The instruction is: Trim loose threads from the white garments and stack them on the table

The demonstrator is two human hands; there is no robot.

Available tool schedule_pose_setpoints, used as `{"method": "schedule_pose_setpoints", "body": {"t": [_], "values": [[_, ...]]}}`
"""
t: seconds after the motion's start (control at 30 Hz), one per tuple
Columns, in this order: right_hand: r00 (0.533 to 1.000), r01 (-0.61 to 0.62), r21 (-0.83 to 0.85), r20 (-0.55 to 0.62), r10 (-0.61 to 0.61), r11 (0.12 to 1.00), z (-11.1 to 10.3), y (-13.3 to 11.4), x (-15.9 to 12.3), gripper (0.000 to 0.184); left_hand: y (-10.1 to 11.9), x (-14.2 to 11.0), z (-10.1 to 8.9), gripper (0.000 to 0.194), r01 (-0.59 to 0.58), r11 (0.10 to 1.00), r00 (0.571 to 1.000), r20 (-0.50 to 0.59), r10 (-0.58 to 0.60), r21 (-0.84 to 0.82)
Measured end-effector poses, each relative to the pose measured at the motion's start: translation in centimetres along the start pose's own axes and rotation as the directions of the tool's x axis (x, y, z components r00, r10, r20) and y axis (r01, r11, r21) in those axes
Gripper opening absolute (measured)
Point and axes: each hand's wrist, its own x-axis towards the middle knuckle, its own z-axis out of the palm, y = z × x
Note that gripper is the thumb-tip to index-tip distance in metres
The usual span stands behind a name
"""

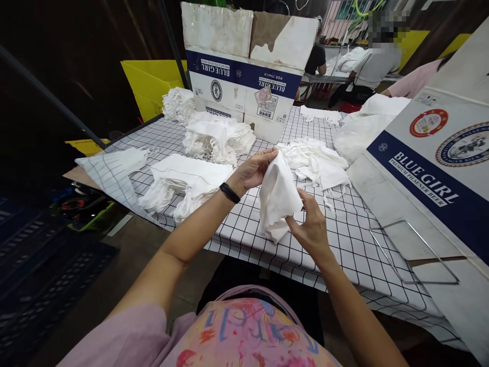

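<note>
A white piece of cloth hangs between my hands, above the front part of the table. My left hand, with a black band on its wrist, pinches the cloth's top corner between thumb and fingers. Lower down, at its right edge, my right hand grips the cloth between thumb and fingers. Just behind it lies a loose heap of white cloth pieces with thin strips trailing. To the left sits a neat stack of white cloth pieces, and another stack stands farther back.
Covering the table is a checked cloth. A Blue Girl carton stands at the back, another carton at the right with a bent metal wire frame before it. Blue crates lie at lower left. Other people sit beyond.
</note>
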Motion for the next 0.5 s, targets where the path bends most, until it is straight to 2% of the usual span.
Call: {"method": "schedule_pose_setpoints", "body": {"t": [0.1,0.17,0.2,0.27,0.33,0.4,0.5], "values": [[0.982,-0.137,0.050,-0.124,0.142,0.989,0.4,-0.4,0.4,0.042,0.1,-0.3,-0.2,0.024,-0.040,0.999,0.999,-0.033,0.040,-0.003],[0.954,-0.250,0.140,-0.135,0.269,0.958,0.1,-0.6,0.7,0.017,0.4,-0.8,-0.3,0.022,-0.078,0.997,0.995,-0.054,0.079,0.016],[0.935,-0.311,0.208,-0.106,0.338,0.927,-0.1,-0.6,0.9,0.018,0.5,-1.1,-0.2,0.021,-0.099,0.995,0.993,-0.063,0.100,0.028],[0.893,-0.420,0.357,0.001,0.450,0.834,-0.5,-0.7,1.4,0.045,0.8,-1.7,0.1,0.020,-0.137,0.989,0.988,-0.062,0.140,0.052],[0.869,-0.466,0.463,0.081,0.488,0.754,-0.8,-0.7,2.2,0.059,0.9,-2.4,0.7,0.019,-0.170,0.983,0.984,-0.038,0.174,0.074],[0.875,-0.447,0.517,0.083,0.477,0.730,-1.2,-0.8,3.4,0.061,0.7,-3.1,1.3,0.019,-0.198,0.975,0.980,-0.013,0.201,0.105],[0.907,-0.400,0.535,0.118,0.403,0.744,-2.1,-1.4,5.7,0.043,0.2,-4.6,2.0,0.022,-0.253,0.947,0.965,-0.020,0.262,0.199]]}}
